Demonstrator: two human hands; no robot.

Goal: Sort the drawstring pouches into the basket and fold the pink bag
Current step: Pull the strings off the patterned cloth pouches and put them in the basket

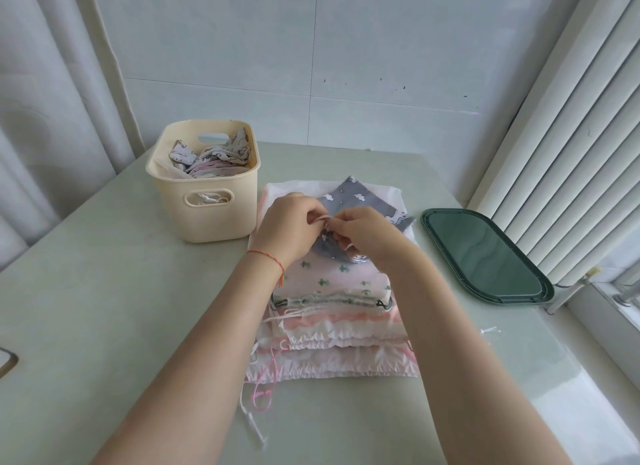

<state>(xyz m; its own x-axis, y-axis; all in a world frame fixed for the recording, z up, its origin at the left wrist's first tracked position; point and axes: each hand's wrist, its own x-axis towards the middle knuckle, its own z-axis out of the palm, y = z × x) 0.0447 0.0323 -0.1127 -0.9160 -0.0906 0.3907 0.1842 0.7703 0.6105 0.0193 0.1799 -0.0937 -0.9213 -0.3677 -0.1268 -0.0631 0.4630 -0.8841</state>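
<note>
At frame centre, both hands, left hand (289, 227) and right hand (363, 234), pinch the grey cloud-print pouch (349, 201) cord with curled fingers; tugging could drag the stacked pouches (332, 291) askew.

The pale green, smooth surface (104, 291) carried three items. A cream plastic basket (207, 215) with cut-out handles stood at the rear left, holding crumpled patterned fabric pouches. Just beside it, to the right, a stack of flat pink and white drawstring pouches (332, 346) lay at the centre, its loose cords trailing onto the surface toward the near edge. A dark green oblong plastic lid (485, 256) lay flat, apart from the stack, at the right edge.
</note>
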